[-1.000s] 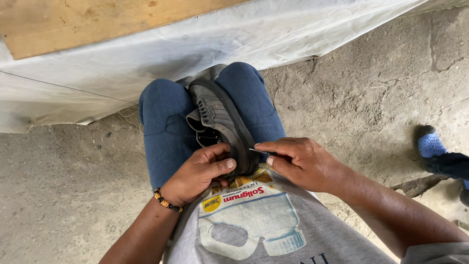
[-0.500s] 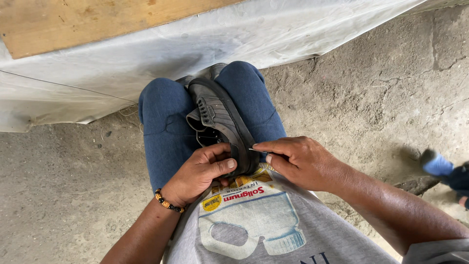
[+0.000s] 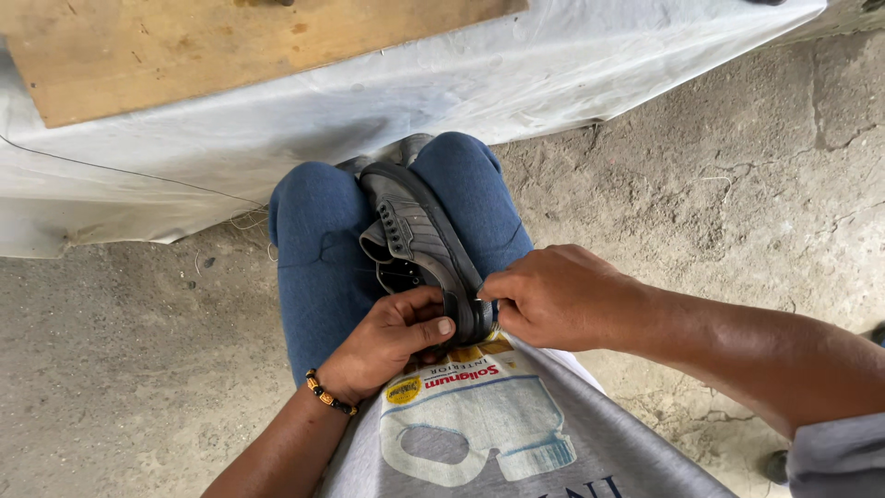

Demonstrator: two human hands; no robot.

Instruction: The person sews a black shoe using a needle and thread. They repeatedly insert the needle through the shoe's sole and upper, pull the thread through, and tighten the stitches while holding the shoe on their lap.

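One head-worn view looks steeply down, close over the lap, perhaps tilted slightly.

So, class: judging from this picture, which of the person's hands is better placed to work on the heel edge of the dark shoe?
Probably the right hand: its fingertips pinch at the shoe's heel edge, while the left hand grips and steadies the shoe.

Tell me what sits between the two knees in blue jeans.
In the head view, a dark grey shoe lies wedged between the knees, sole edge up; the left hand and right hand grip its near end.
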